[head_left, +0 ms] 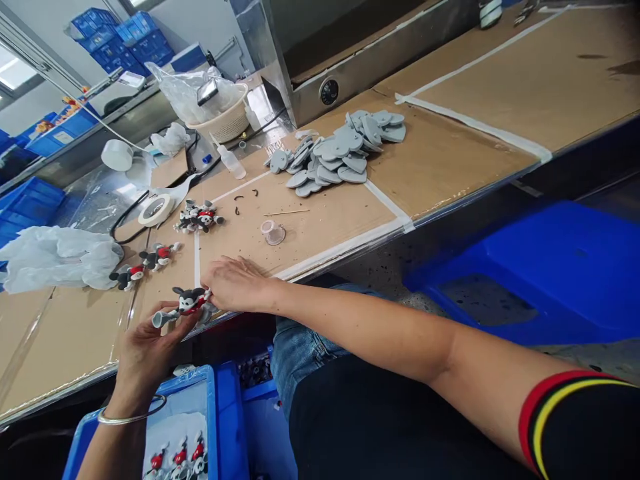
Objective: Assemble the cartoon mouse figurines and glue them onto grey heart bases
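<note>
A small mouse figurine (189, 301), with black ears, a white face and a red body, is held at the table's near edge. Fingers of my left hand (153, 343) are wrapped round its lower side, beside its grey horn-shaped part (164, 319). My right hand (233, 283) pinches the figurine's other side; its fingertips are partly hidden. Two similar figurines (159, 256) lie to the left on the cardboard, and a small cluster of figurines (199, 217) is just beyond my hands. A small clear cup (273, 231) and a thin stick (286, 212) are farther right.
A pile of grey flat pieces (345, 150) lies on the cardboard near a metal box (320, 93). A squeeze bottle (231, 162), a tape roll (156, 210) and a plastic bag (60, 257) lie around. Below the edge, a blue crate (214, 413) holds figurines; a blue stool (560, 260) stands right.
</note>
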Action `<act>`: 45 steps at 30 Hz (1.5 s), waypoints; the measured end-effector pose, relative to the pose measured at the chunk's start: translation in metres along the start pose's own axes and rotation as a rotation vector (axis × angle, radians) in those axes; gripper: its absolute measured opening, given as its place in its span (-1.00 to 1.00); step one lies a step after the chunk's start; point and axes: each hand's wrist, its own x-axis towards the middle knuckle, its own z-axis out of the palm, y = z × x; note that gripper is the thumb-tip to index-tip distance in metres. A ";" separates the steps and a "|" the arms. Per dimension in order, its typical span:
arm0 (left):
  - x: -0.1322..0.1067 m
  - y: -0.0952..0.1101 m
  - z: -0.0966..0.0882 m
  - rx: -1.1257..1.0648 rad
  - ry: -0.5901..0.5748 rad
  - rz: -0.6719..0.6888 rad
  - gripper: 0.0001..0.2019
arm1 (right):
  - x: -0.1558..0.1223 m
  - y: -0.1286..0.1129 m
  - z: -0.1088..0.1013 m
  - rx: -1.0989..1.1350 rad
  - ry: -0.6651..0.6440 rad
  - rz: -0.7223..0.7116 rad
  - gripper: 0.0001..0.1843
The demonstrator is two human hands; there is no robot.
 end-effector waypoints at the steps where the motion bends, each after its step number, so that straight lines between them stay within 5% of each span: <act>1: 0.001 0.000 0.000 -0.026 -0.024 -0.011 -0.73 | 0.001 0.000 0.000 0.006 -0.010 0.008 -0.80; 8: 0.009 0.002 -0.005 -0.091 -0.167 -0.118 -0.71 | 0.009 -0.004 -0.004 0.034 -0.085 0.085 -0.84; 19: 0.014 -0.001 -0.009 -0.053 -0.180 -0.223 -0.65 | 0.013 -0.006 -0.003 0.054 -0.156 0.125 -0.74; 37: 0.001 -0.016 0.008 -0.108 -0.091 0.089 -0.75 | -0.003 -0.009 -0.013 -0.030 -0.100 0.104 -0.72; 45: -0.003 -0.028 0.020 -0.157 -0.049 0.078 -0.73 | 0.001 -0.010 -0.005 -0.043 -0.137 0.105 -0.75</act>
